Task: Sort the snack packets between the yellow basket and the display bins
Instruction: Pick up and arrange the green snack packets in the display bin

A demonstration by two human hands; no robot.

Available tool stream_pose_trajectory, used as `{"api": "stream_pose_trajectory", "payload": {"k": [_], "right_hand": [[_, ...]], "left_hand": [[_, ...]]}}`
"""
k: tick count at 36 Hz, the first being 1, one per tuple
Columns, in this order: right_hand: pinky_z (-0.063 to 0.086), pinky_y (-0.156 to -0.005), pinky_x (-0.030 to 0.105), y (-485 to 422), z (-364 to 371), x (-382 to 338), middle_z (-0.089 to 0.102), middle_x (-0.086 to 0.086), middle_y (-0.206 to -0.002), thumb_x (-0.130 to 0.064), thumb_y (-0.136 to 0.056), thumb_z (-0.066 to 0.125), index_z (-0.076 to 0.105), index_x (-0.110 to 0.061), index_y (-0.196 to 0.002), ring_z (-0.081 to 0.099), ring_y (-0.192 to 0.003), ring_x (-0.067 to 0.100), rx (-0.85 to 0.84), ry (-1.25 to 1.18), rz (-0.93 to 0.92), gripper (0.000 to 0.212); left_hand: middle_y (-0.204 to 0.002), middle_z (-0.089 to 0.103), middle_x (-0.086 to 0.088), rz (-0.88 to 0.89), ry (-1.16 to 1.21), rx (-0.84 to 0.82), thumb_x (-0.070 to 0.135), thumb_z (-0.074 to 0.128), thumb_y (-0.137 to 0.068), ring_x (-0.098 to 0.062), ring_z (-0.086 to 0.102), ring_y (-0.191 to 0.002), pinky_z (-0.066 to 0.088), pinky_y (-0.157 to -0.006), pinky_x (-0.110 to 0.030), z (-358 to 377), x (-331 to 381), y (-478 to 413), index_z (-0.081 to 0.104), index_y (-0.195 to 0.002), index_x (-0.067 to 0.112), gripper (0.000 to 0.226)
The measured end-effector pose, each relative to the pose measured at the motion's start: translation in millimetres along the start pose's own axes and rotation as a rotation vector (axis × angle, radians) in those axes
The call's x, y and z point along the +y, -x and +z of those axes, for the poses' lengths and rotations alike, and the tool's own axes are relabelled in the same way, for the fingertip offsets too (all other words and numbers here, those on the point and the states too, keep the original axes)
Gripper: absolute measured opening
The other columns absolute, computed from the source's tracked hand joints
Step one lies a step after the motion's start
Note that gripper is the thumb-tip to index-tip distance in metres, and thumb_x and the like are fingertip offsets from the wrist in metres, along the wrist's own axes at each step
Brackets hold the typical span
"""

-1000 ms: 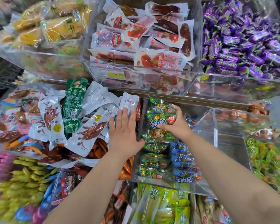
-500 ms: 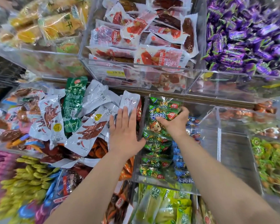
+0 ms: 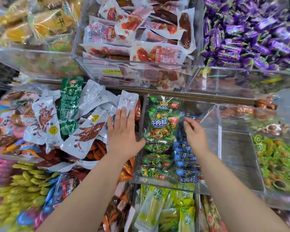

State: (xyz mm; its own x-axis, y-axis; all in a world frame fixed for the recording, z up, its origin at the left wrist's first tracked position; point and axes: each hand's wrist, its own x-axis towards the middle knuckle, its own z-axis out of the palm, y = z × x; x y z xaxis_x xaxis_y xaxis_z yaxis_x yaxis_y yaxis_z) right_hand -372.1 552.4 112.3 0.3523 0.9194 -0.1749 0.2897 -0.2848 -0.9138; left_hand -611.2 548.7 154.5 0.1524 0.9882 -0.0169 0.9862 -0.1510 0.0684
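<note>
- Two bare hands are in over the shelf, seen from the head camera looking down on the bins.
- The left hand lies flat, fingers straight and together. Its palm presses on the white packets heaped in the left bin, and it grips nothing.
- The right hand hovers with fingers loosely curled and thumb apart, holding nothing.
- Its fingertips sit just beside the right edge of the green beef-cube packet. Touching or not, can't tell.
- That green packet lies on top of more green ones in the left half of the clear bin. Blue packets run in a row beside them, under the right wrist.
- A long green packet lies among the white ones.
- Upper shelf: yellow dried-fruit packs at left, purple sweets at right. Red sausage packets sit in the middle, with a yellow price tag on the bin front.
- Lower down: yellow-green sweets at left, green pickle packs below the clear bin, green-wrapped sweets far right.
</note>
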Motion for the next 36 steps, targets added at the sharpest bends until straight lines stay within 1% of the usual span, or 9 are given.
{"api": "stream_pose_trajectory", "payload": {"k": [5,10,14,18,22,25,27,32,36], "right_hand": [[0.036,-0.083,0.015,-3,6,-13,0.058,-0.009,-0.115,-0.023,-0.096,0.05,0.058,-0.018,-0.125,0.052,-0.101,0.005,0.024,0.01,0.032,0.03],[0.046,-0.095,0.033,22,2,-10,0.064,-0.003,-0.112,-0.019,-0.095,0.051,0.062,-0.026,-0.106,0.059,-0.105,0.016,0.031,-0.121,0.1,0.017],[0.052,-0.076,0.027,59,-4,4,0.067,-0.006,-0.088,-0.01,-0.093,0.053,0.064,-0.027,-0.088,0.063,-0.086,0.013,-0.046,-0.18,0.174,0.021],[0.047,-0.054,0.012,97,-17,12,0.066,-0.003,-0.077,-0.004,-0.093,0.049,0.063,-0.023,-0.083,0.06,-0.065,0.003,-0.017,-0.249,0.222,0.026],[0.044,-0.053,0.013,136,-37,19,0.062,-0.001,-0.072,0.001,-0.093,0.048,0.059,-0.021,-0.079,0.057,-0.059,0.005,0.025,-0.271,0.22,0.028],[0.041,-0.052,0.01,170,-50,27,0.061,-0.002,-0.074,0.002,-0.091,0.048,0.059,-0.019,-0.08,0.056,-0.056,-0.001,0.066,-0.269,0.23,0.027],[0.039,-0.053,0.012,194,-56,33,0.058,-0.001,-0.074,0.003,-0.09,0.048,0.057,-0.019,-0.079,0.053,-0.056,0.001,0.117,-0.269,0.259,0.027],[0.042,-0.075,0.032,262,-58,64,0.059,0.002,-0.075,-0.004,-0.09,0.053,0.065,-0.011,-0.086,0.052,-0.072,0.013,0.285,-0.222,0.39,0.014],[0.039,-0.063,0.024,329,-49,96,0.058,0.002,-0.074,-0.004,-0.088,0.054,0.063,-0.011,-0.081,0.05,-0.066,0.013,0.409,-0.286,0.58,0.013]], "left_hand": [[-0.161,0.001,-0.013,0.008,0.009,0.019,0.061,0.053,-0.077,-0.028,-0.005,-0.148,-0.03,-0.107,-0.039,2,-1,0,0.0,-0.153,0.016,0.104],[-0.16,-0.01,-0.015,0.0,-0.072,0.007,0.068,0.033,-0.075,-0.03,-0.014,-0.147,-0.033,-0.103,-0.044,10,-1,-4,-0.011,-0.152,0.015,0.103],[-0.159,-0.014,-0.015,-0.01,-0.097,-0.017,0.069,0.03,-0.076,-0.031,-0.017,-0.146,-0.03,-0.105,-0.048,13,-1,-5,-0.007,-0.152,0.015,0.101],[-0.161,-0.008,-0.014,-0.012,0.02,-0.025,0.065,0.048,-0.08,-0.032,-0.013,-0.147,-0.015,-0.114,-0.048,2,-1,-2,0.005,-0.153,0.018,0.097],[-0.156,0.019,-0.016,-0.006,0.312,0.14,0.044,0.056,-0.087,-0.033,0.007,-0.145,0.004,-0.117,-0.044,-23,14,20,0.033,-0.146,0.016,0.069],[-0.118,0.06,-0.016,0.205,0.387,0.261,0.031,0.052,-0.084,-0.034,0.05,-0.114,0.038,-0.097,-0.043,-37,38,50,0.061,-0.12,0.009,0.043],[-0.104,0.068,-0.009,0.283,0.505,0.102,0.025,0.054,-0.088,-0.029,0.06,-0.097,0.047,-0.084,-0.039,-39,58,75,0.067,-0.111,0.012,0.029],[-0.094,0.069,0.0,0.416,0.59,-0.287,0.021,0.059,-0.089,-0.022,0.062,-0.089,0.044,-0.073,-0.028,-5,88,137,0.068,-0.103,0.017,0.018],[-0.083,0.062,0.006,0.466,0.589,-0.577,0.021,0.06,-0.088,-0.015,0.057,-0.077,0.042,-0.067,-0.023,29,93,181,0.068,-0.105,0.022,0.019]]}}
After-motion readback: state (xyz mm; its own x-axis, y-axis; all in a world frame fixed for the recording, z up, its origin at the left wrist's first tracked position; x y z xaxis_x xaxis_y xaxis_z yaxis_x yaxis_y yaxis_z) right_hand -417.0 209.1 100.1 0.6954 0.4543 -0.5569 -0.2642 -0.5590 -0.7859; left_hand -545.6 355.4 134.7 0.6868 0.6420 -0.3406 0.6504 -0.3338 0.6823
